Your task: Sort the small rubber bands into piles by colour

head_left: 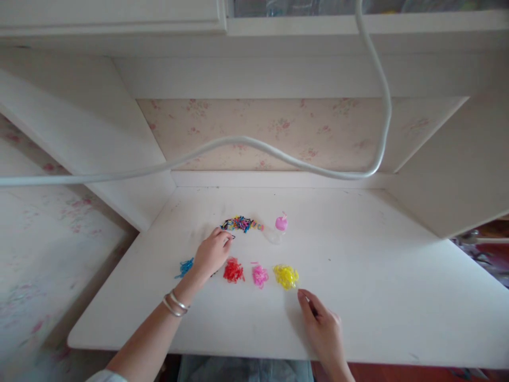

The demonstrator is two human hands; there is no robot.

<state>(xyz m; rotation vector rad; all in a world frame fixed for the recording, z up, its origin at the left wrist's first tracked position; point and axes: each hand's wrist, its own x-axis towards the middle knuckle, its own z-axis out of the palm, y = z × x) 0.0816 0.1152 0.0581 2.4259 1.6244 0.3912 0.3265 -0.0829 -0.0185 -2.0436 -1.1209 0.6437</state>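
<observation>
My left hand (213,250) is closed in a pinch on a small black rubber band (233,237), just in front of a mixed pile of small rubber bands (239,224). Sorted by colour, more bands lie nearer me: a blue pile (185,267), a red pile (234,270), a pink pile (260,276) and a yellow pile (286,277). Some black bands (214,273) show beside my left wrist, mostly hidden. My right hand (323,322) is closed with thumb and forefinger together, close to the yellow pile; whatever it may hold is too small to make out.
A clear container (274,234) with a pink lid (281,223) lies right of the mixed pile. A thick white cable (246,140) crosses above the white desk (369,286). White panels stand at both sides, and a cabinet (111,16) hangs overhead.
</observation>
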